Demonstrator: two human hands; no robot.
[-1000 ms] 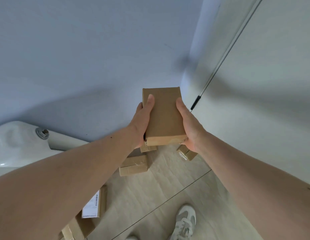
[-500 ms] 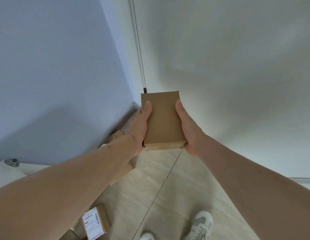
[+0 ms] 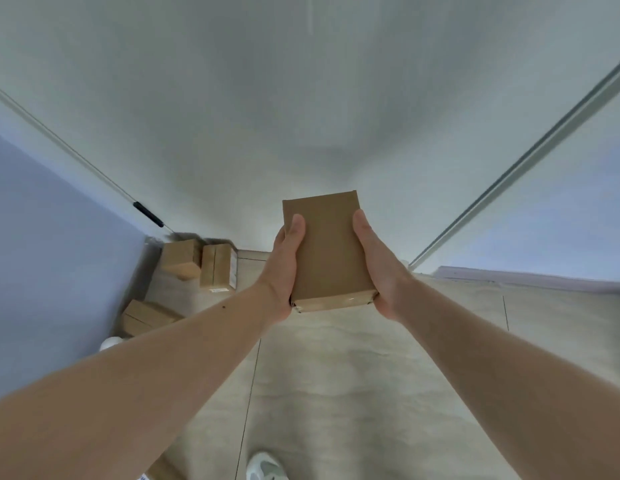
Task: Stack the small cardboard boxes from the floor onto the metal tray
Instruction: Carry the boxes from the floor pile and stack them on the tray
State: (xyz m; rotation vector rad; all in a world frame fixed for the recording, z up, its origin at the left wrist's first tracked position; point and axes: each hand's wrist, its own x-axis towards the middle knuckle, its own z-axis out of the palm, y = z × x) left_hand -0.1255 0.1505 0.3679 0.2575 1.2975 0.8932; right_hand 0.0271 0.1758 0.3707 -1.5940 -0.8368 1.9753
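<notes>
A small flat cardboard box (image 3: 327, 251) is held out in front of me at chest height, above the floor. My left hand (image 3: 284, 268) grips its left side with the thumb on top. My right hand (image 3: 377, 268) grips its right side the same way. Other small cardboard boxes lie on the floor at the left, by the wall corner: one (image 3: 181, 259), another with a label (image 3: 218, 266), and a third (image 3: 145, 317) nearer to me. No metal tray is in view.
A white wall (image 3: 301, 116) stands straight ahead, close by. A blue-grey wall (image 3: 41, 271) runs along the left. A thin cable with a black piece (image 3: 148, 214) runs down the corner. The tiled floor (image 3: 353, 393) and my shoe (image 3: 265, 467) show below.
The view has swung to the right while both hands keep hold of the box. The floor boxes and the corner have slid to the left of the picture.
</notes>
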